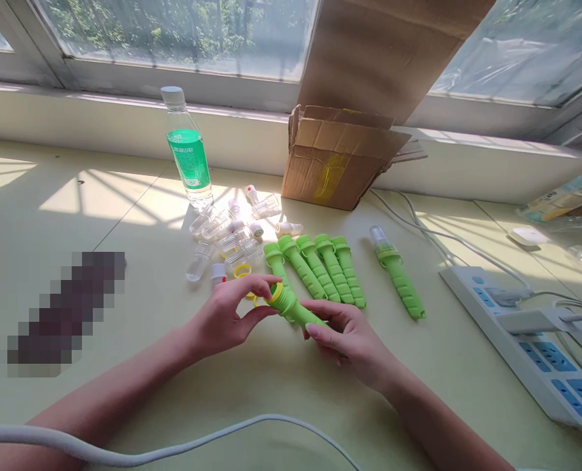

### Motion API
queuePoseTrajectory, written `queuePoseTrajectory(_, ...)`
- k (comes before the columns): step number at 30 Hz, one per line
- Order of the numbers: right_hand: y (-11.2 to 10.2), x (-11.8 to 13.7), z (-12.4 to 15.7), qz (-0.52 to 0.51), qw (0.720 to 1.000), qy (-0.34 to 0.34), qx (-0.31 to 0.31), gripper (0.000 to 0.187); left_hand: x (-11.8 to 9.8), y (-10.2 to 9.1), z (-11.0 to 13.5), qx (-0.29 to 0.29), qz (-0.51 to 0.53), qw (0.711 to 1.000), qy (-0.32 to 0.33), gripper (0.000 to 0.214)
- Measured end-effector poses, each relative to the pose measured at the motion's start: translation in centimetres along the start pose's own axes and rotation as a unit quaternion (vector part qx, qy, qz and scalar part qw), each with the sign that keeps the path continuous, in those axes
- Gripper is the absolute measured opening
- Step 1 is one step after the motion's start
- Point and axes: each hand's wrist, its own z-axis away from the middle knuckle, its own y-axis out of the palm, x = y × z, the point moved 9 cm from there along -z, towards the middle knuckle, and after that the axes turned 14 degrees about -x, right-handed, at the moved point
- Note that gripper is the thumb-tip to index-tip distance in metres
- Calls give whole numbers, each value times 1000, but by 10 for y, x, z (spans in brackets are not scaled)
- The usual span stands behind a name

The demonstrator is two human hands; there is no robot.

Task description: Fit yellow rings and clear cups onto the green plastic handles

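Observation:
My right hand (344, 333) is wrapped round a green ridged handle (295, 311), which tilts with its threaded end up and to the left. At that end, the thumb and fingers of my left hand (239, 311) pinch a yellow ring (274, 292) against the threads. Just behind lies a row of several more green handles (330, 268), threaded ends away from me. Beside my left hand are loose yellow rings (242, 270), clear ribbed plastic covers (241, 245) and small white pieces (218, 273). One handle with a clear cover fitted (396, 271) lies apart on the right.
A water bottle with a green label (190, 157) and an opened cardboard box (340, 160) stand by the window. A white power strip (521, 353) with plugs and cables is at the right. A white cable (173, 451) crosses the near edge. A blurred-out dark patch (69, 314) lies left.

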Motion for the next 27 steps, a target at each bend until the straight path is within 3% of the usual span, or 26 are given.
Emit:
queuePoseTrajectory(6,9,1,2,-44,998,5,46,42,-5,-2,0,-35,-7,999,22,12)
queuePoseTrajectory(13,7,4,3,-46,997,-5,59,43,-8,1,0,-13,10,1000,25,13)
queuePoseTrajectory(18,10,3,4,-48,996,8,71,45,-8,1,3,-35,3,999,37,10)
queuePoseTrajectory(22,12,1,6,-46,996,15,75,47,-11,1,6,-48,0,997,61,16)
queuePoseTrajectory(27,12,0,9,9,998,12,56,44,-12,3,9,-25,3,998,59,29)
